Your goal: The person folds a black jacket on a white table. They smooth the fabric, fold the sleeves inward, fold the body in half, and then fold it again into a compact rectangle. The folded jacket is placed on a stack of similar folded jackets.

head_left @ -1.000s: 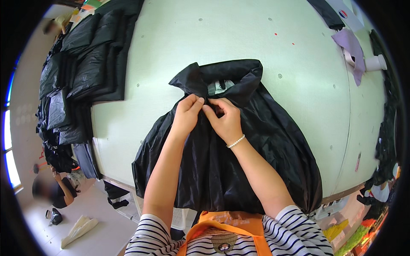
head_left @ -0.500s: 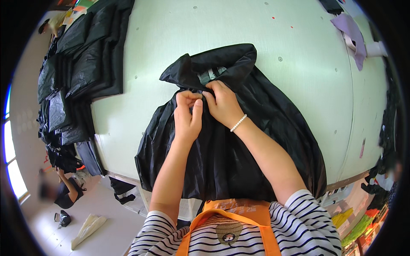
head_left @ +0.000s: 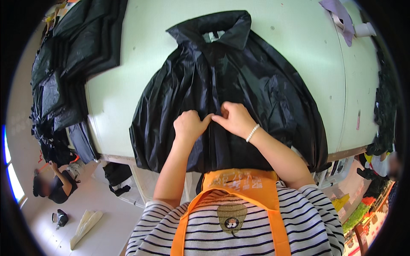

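Note:
A black jacket (head_left: pixel 252 77) of thin, shiny cloth lies front up before me, its collar (head_left: pixel 230 30) spread at the far end. Inside the collar a small patterned patch and a pale label (head_left: pixel 213 36) show. Halfway down the front, along the middle edge, my left hand (head_left: pixel 190 124) is closed with its thumb against the cloth. Facing it, my right hand (head_left: pixel 235 120) also pinches the front edge, thumb close to the left thumb. The fingertips of both hands are partly hidden. A white beaded bracelet (head_left: pixel 252 133) circles my right wrist.
The jacket rests on a pale green table (head_left: pixel 145 25). Folded black garments (head_left: pixel 85 47) are stacked at the left. A purple cloth (head_left: pixel 341 19) lies at the far right, near a thin pink tool (head_left: pixel 358 120). Another person (head_left: pixel 57 183) is at the lower left.
Both hands have moved down the jacket's front from just below the collar to its middle. The collar now lies flatter and farther from me. My view has shifted slightly.

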`<state>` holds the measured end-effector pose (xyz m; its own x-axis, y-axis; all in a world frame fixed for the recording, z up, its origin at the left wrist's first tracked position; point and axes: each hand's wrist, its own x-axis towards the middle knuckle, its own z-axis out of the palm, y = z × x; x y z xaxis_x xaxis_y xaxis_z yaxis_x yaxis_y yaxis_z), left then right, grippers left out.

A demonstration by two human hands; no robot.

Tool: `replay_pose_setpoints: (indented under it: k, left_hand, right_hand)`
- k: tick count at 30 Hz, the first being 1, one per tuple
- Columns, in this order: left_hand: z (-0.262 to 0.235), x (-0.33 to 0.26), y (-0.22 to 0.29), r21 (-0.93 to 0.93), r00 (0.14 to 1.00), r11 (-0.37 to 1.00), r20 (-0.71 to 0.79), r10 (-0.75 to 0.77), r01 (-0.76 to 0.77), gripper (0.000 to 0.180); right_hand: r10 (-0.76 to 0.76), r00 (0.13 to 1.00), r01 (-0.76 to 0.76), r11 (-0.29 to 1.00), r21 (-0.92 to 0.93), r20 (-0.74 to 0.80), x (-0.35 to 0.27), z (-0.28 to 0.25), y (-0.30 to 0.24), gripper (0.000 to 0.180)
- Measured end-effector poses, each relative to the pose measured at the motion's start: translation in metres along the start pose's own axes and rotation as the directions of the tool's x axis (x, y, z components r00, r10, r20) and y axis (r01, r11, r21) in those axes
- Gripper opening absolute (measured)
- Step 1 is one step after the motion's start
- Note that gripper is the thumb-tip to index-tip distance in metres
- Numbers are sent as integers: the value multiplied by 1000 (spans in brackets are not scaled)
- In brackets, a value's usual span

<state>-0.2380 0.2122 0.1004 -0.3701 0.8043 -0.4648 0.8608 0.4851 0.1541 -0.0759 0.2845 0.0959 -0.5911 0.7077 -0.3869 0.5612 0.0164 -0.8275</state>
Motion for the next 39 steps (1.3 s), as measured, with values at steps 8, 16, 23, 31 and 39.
replay_pose_setpoints:
  k: [8, 16, 23, 31, 39]
  left_hand:
    - [26, -13, -48, -728, 959, 670, 62, 276, -146, 28]
    - [12, -50, -48, -940, 889, -186, 188, 417, 286, 15]
    - [39, -54, -49, -936, 952, -298, 98, 289, 187, 10]
    - [36, -67, -36, -990, 939, -15, -135, 315, -137, 62]
    - [48, -124, -66, -499, 852, 723, -463, 244, -479, 52]
  right_hand:
    - [-86, 901, 179, 967, 183, -426, -71, 66, -3, 10]
    - [-152, 797, 281, 950, 136, -585, -62, 92, -22, 7]
    - [-87, 848, 275, 915, 294, -522, -74, 98, -21, 15]
    - [97, 954, 116, 751, 650, -282, -76, 95, -30, 18]
    - [15, 926, 137, 917, 373, -378, -68, 98, -3, 18]
